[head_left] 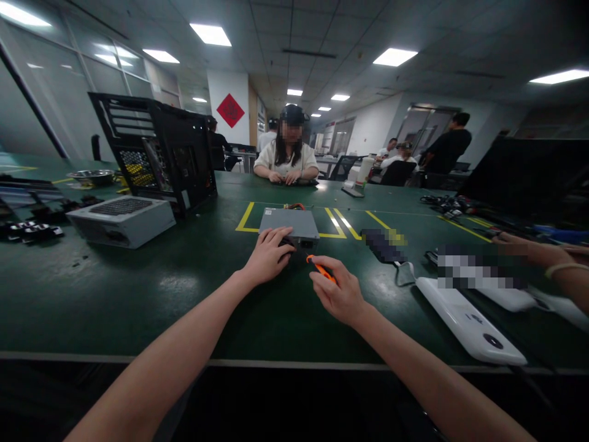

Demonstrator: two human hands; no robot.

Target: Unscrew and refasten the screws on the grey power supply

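Note:
A grey computer power supply (pixel 291 222) lies on the green table, with a bundle of coloured wires at its far side and a socket on its near face. Curled over its near left corner is my left hand (pixel 270 253), fingers on the top and thumb by a dark part on the near face. My right hand (pixel 339 290) grips an orange and black screwdriver (pixel 323 269) just right of it. The screwdriver points toward the power supply's near face. Its tip is too small to make out, so contact with a screw cannot be seen.
On the left stand a black computer case (pixel 161 147), a second power supply (pixel 122 221) and a metal bowl (pixel 93 177). To the right lie a blurred phone (pixel 381 244) and a white power bank (pixel 469 319). Another person's hand (pixel 536 252) reaches in at right; a person sits opposite.

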